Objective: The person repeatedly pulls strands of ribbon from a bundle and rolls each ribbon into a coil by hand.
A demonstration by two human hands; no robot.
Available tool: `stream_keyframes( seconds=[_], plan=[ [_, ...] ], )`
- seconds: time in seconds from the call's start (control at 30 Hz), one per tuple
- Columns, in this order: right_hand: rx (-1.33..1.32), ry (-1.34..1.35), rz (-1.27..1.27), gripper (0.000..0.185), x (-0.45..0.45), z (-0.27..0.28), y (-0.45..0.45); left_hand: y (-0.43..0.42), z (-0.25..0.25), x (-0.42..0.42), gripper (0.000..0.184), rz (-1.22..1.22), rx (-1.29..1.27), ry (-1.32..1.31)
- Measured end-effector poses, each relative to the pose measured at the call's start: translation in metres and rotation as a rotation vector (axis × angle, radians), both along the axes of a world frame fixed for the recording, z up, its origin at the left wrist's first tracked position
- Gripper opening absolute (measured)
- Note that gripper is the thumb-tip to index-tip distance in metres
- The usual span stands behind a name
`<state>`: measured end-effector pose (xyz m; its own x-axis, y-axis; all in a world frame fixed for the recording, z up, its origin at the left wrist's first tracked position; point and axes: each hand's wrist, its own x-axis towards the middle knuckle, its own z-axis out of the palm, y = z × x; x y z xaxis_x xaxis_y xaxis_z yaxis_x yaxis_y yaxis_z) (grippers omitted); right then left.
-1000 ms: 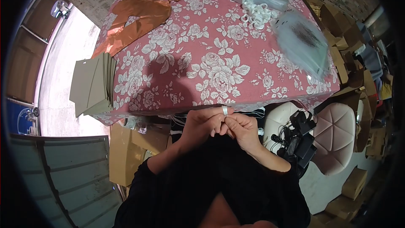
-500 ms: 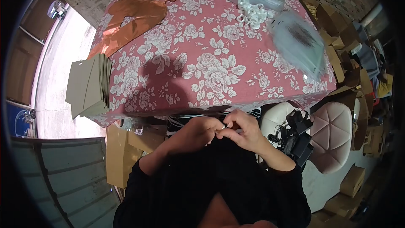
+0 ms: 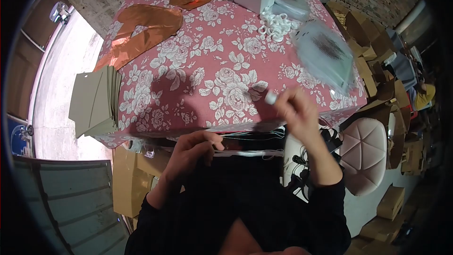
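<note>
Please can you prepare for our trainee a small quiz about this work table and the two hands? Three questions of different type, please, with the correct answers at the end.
1. True or false: the stack of card sheets is on the person's left, while the clear plastic bags are on the right.

2. Which holds the small white item, blurred here?
A) the left hand
B) the right hand
C) both hands together

3. Fill in the missing word: the tablecloth has off-white flowers on a ____ ground.

Key: 1 true; 2 B; 3 pink.
</note>
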<state>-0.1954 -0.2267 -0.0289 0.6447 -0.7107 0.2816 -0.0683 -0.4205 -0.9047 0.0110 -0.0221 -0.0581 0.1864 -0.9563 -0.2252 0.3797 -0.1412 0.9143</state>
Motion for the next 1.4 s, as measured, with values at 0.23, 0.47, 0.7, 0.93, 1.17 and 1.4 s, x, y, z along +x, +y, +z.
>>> stream_keyframes(
  seconds=[0.23,0.47,0.7,0.93,1.17,1.4],
  plan=[
    [-0.331,0.004,-0.267,0.013,0.054,0.007,-0.158,0.01,-0.022,-0.002,0.021,0.027,0.158,-0.144],
    [-0.644,0.199,-0.374,0.026,0.009,0.031,-0.105,0.039,-0.066,0.015,0.023,0.096,0.293,-0.328],
    [-0.023,0.283,0.424,0.015,-0.064,-0.003,0.015,0.052,-0.137,0.034,0.022,0.08,0.442,-0.9],
    [-0.206,0.711,0.226,0.009,-0.082,-0.177,0.018,0.031,-0.147,0.014,0.022,-0.001,0.345,-0.911],
    [-0.465,0.687,0.095,0.01,-0.049,-0.238,0.028,0.023,-0.131,0.003,0.027,-0.038,0.385,-0.89],
    [-0.436,0.709,0.042,0.005,-0.042,-0.238,0.033,0.028,-0.12,0.003,0.022,-0.059,0.353,-0.912]
  ],
)
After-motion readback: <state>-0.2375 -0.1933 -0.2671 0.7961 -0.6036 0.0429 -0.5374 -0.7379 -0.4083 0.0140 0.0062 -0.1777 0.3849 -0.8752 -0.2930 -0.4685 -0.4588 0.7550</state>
